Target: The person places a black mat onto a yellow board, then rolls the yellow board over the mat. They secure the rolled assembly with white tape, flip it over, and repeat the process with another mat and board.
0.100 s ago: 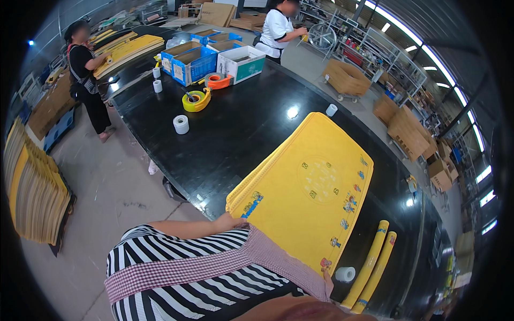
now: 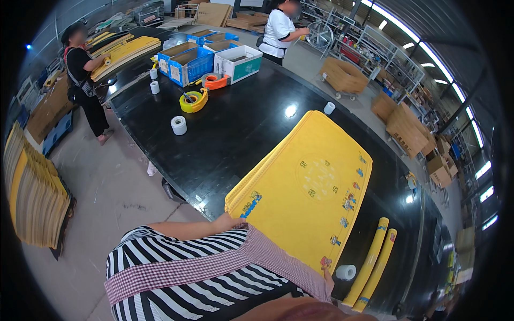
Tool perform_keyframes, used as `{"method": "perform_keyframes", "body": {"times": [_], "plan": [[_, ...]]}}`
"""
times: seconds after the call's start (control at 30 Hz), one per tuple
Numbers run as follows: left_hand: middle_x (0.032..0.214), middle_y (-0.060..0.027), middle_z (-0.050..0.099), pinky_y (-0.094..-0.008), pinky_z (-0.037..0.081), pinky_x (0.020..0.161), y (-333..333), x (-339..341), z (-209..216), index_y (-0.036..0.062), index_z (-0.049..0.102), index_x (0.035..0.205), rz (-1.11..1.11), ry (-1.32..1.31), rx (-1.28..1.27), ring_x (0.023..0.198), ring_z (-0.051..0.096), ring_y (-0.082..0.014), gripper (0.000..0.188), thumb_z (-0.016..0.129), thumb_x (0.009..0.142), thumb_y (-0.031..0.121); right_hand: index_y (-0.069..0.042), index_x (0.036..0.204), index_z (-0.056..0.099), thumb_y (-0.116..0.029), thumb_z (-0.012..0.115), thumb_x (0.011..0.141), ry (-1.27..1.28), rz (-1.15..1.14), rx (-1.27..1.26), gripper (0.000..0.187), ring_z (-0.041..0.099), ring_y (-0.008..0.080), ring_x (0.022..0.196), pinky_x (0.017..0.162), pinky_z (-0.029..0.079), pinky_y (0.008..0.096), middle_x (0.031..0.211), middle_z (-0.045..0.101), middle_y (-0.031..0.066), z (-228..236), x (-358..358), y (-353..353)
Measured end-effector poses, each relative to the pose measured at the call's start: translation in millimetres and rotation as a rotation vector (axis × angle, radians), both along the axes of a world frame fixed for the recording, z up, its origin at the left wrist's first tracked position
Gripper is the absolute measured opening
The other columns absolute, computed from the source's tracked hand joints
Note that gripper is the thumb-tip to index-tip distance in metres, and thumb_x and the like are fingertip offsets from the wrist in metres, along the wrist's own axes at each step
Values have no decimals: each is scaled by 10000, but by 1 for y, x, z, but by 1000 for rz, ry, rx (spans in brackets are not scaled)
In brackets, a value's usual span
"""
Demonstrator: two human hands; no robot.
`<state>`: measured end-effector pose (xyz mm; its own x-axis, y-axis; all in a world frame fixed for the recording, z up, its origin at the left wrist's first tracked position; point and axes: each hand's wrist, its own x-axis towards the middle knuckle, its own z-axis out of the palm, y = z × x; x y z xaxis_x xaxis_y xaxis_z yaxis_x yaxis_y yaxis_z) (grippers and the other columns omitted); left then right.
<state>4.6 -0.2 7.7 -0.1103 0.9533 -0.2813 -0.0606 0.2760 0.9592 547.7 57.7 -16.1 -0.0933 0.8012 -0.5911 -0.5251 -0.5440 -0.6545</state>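
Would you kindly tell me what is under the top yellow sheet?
Beneath the sheet, more yellow edges show along its left side, above the black table. The rest is covered, so the layers cannot be counted.

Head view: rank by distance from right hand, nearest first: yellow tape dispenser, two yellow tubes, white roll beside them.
1. White roll: just right of the right hand.
2. Two yellow tubes: right of the roll.
3. Yellow tape dispenser: far off, upper left.
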Motion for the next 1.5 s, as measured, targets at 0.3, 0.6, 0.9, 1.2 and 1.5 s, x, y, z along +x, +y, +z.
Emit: {"method": "perform_keyframes", "body": {"times": [0.3, 0.6, 0.9, 1.2, 1.5], "plan": [[1286, -98, 703, -338, 525, 995, -1, -3, -13, -26, 617, 1358, 25, -138, 46, 1147, 657, -198, 398, 664, 1021, 179, 37, 1411, 500, -203, 570, 1072, -47, -38, 26, 421, 678, 345, 1155, 1006, 571, 480, 1321, 648, 200, 40, -36, -15], [1277, -104, 697, -333, 525, 987, -3, -4, -13, -40, 599, 1364, 40, -184, 55, 1156, 647, -200, 414, 667, 1023, 186, 44, 1406, 489, -212, 563, 1074, -167, 12, 68, 426, 685, 348, 1150, 999, 578, 476, 1316, 647, 205, 59, -46, -19], [1284, -137, 682, -363, 533, 965, -5, -11, 9, -22, 539, 1429, 61, -312, -119, 1119, 659, -239, 535, 534, 1093, 395, -6, 1366, 582, -183, 688, 1007, -325, 98, 29, 414, 741, 264, 1010, 754, 629, 382, 1220, 722, 129, 78, -59, -18], [1227, -149, 704, -401, 560, 986, 72, -8, 201, 0, 598, 1306, 122, -314, -119, 1097, 700, -250, 387, 561, 1084, 315, 2, 1339, 585, -142, 647, 1015, -161, -42, 522, 360, 657, 257, 1197, 1048, 521, 394, 1300, 672, 127, 206, -75, 49], [1287, -112, 694, -450, 489, 1100, 133, -51, 423, 45, 611, 1309, -134, -297, 1290, 1227, 661, -255, 381, 589, 1069, 340, -17, 1421, 517, -282, 538, 1086, -78, -439, 1110, 429, 542, 318, 1375, 1215, 377, 481, 1432, 588, 172, 429, -86, 88]]}}
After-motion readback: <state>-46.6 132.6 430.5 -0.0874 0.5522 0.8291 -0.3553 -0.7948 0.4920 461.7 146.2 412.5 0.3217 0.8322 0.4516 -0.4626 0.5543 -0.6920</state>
